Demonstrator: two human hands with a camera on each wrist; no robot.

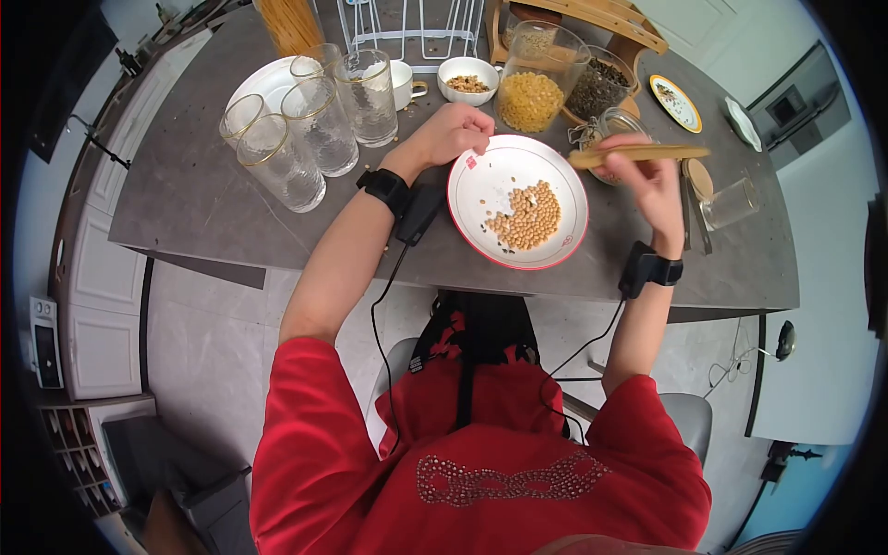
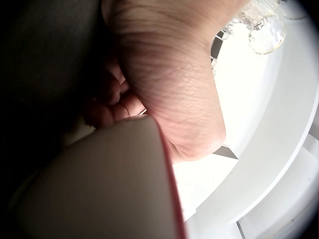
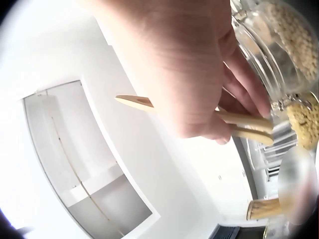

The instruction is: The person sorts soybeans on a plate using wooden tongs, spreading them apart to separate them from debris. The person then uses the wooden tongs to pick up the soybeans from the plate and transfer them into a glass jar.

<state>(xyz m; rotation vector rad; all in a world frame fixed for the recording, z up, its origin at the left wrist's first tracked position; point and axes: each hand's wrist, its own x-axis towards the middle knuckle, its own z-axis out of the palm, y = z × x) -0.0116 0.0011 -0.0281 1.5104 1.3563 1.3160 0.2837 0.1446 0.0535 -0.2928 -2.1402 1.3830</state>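
Observation:
A white plate [image 1: 472,217] with a red rim lies on the grey table. Round tan beans [image 1: 532,217], probably soybeans, are piled on it beside a few dark seeds. My left hand [image 1: 449,137] grips the plate's far left rim with curled fingers; the plate's edge [image 2: 167,164] is close up in the left wrist view. To the right of the plate, my right hand [image 1: 647,180] holds wooden tongs [image 1: 661,152] over the table. Both tong arms show past the fingers in the right wrist view. Just behind that hand, a glass clip-top jar [image 1: 622,125] holds pale beans.
Several tall glasses [image 1: 319,125] stand at the left. Behind the plate are a white bowl [image 1: 465,83] of mixed bits, a glass of yellow pasta [image 1: 532,97] and a jar of dark pieces [image 1: 599,85]. A glass [image 1: 735,203] lies tipped at the right.

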